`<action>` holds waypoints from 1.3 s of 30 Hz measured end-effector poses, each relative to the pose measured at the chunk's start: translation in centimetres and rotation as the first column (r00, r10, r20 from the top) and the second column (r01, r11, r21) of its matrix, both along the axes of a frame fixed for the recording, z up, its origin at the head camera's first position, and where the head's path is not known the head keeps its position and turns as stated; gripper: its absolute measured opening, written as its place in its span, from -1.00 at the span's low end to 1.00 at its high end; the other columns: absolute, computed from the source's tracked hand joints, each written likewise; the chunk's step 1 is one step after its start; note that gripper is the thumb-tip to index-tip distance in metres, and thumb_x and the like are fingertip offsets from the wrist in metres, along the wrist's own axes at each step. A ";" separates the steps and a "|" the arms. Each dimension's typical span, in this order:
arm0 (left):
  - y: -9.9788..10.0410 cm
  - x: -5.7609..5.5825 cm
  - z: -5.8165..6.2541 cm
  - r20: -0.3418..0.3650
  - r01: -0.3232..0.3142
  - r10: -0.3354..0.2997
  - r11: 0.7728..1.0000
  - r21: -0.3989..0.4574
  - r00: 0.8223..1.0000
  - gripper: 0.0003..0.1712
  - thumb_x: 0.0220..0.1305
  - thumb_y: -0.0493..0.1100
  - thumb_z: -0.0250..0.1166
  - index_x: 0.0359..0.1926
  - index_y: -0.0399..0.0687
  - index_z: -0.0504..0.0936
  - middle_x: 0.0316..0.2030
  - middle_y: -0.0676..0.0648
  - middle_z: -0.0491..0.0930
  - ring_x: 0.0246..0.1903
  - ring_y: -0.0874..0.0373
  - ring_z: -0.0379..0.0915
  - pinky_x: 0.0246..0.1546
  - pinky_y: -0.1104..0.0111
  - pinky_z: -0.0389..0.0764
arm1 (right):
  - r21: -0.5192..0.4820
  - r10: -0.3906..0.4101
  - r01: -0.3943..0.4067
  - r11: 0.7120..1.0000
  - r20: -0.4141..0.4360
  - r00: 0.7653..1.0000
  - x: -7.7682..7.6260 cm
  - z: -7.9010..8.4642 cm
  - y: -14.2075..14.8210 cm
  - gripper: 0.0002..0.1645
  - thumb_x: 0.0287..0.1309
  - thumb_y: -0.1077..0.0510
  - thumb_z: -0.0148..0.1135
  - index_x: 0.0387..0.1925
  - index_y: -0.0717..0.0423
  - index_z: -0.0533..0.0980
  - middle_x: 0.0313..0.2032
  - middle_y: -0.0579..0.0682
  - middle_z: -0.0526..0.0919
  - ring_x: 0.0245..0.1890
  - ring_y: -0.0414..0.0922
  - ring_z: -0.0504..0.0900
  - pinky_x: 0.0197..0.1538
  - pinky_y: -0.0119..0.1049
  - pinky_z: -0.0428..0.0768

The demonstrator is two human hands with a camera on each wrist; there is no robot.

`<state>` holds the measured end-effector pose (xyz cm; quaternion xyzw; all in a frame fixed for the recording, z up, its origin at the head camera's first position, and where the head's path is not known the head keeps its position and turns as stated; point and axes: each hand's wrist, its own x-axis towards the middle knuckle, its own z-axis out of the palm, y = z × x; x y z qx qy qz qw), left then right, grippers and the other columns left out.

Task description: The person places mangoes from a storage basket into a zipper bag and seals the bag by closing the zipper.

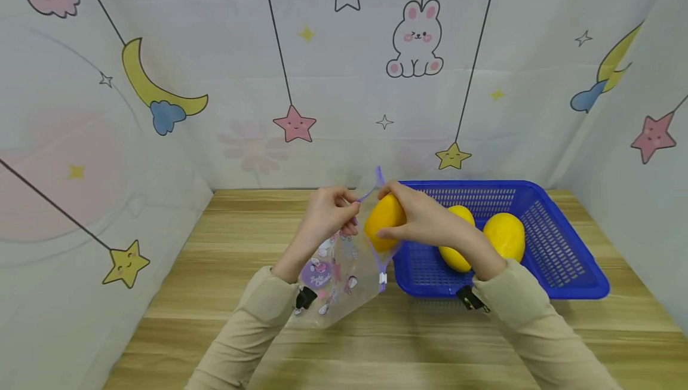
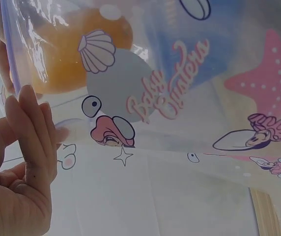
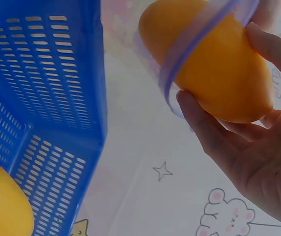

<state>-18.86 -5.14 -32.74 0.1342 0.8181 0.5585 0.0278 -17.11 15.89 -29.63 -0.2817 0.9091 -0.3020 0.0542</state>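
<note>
A smooth, oval, orange-yellow fruit [image 1: 383, 223] is held between the thumb and curled fingers of the right hand [image 1: 416, 214]. By the right-wrist view, its far end is already passed through the purple-edged mouth of a clear plastic bag printed with pink and purple cartoons [image 1: 344, 276], while its near end is left outside, in the right hand's grip. The bag's purple edge [image 1: 378, 175] is pinched between the thumb and fingertips of the left hand [image 1: 333, 212], and the bag's body is hung below it. The bagging is judged to be at an early stage: no other fruit is seen inside, and two yellow oval fruits [image 1: 504, 236] are left in a blue perforated plastic basket [image 1: 570, 290] just beyond the right hand. The mouth is not yet closed.
</note>
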 end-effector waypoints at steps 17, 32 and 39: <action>0.4 0.2 0.1 0.010 -0.004 0.004 1.000 -0.007 1.000 -0.84 0.23 -0.34 0.21 -0.23 -0.41 0.60 -0.64 -0.20 0.64 -0.78 0.20 0.55 -0.65 0.25 0.66 | 0.050 0.068 -0.068 0.996 -0.008 0.998 -0.7 -2.0 -0.6 -0.36 0.06 0.02 0.40 0.13 0.09 0.37 -0.12 0.05 0.62 -0.27 -0.12 0.55 -0.23 -0.32 0.60; 0.7 0.3 0.0 -0.020 0.020 -0.020 1.000 -0.009 1.000 -0.88 0.23 -0.33 0.22 -0.28 -0.36 0.61 -0.62 -0.23 0.65 -0.79 0.20 0.55 -0.67 0.28 0.65 | 0.076 0.097 -0.095 0.993 -0.022 0.995 -1.0 -2.6 -0.4 -0.37 0.13 0.03 0.34 0.20 0.14 0.38 -0.03 0.07 0.62 -0.19 -0.10 0.56 -0.08 -0.20 0.62; 1.0 0.3 -0.1 -0.023 0.031 -0.031 0.999 0.004 0.999 -0.89 0.24 -0.37 0.17 -0.30 -0.36 0.61 -0.64 -0.24 0.65 -0.79 0.20 0.55 -0.69 0.29 0.64 | 0.069 0.085 -0.082 0.994 -0.038 0.996 -1.0 -2.6 -0.1 -0.52 0.22 0.12 0.25 0.15 0.17 0.45 0.00 0.10 0.64 -0.12 -0.04 0.64 -0.06 -0.15 0.66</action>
